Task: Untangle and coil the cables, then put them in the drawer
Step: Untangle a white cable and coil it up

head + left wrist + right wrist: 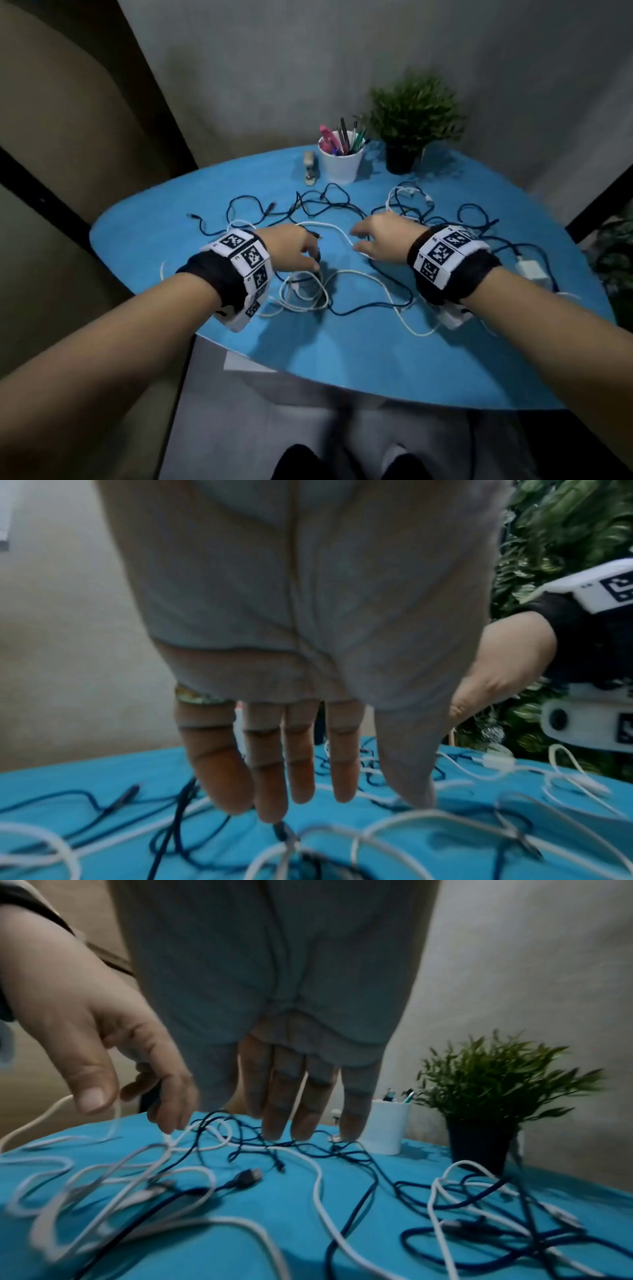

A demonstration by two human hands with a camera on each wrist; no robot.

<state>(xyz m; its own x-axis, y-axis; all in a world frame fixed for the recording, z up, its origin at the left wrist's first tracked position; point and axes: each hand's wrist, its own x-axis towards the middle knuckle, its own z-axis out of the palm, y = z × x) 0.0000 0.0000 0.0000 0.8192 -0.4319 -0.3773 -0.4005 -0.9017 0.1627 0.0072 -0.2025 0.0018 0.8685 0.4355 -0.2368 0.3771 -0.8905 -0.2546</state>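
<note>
1. Blue tabletop [359,356], rounded, carrying everything below.
2. Tangle of dark and white cables [342,274] spread loosely across the middle of the tabletop, strands crossing over one another, not coiled; plugs lying free among the loops. No drawer in view.
3. Left hand [291,248] over the left part of the tangle, fingers [301,772] straight and pointing down, tips touching or just above a dark plug; nothing gripped.
4. Right hand [383,236] over the middle of the tangle, fingers [301,1112] extended downward and relaxed, tips at the crossing strands; a white strand running under the thumb side, but whether pinched cannot be told.
5. Potted green plant [411,120] at the far edge of the tabletop, right of the cup.
6. White cup [340,164] holding pens, just behind the tangle.
7. White charger block [531,269] near the right wrist, cable attached.
8. Small stapler-like item [309,168] left of the cup, too blurred to identify.
</note>
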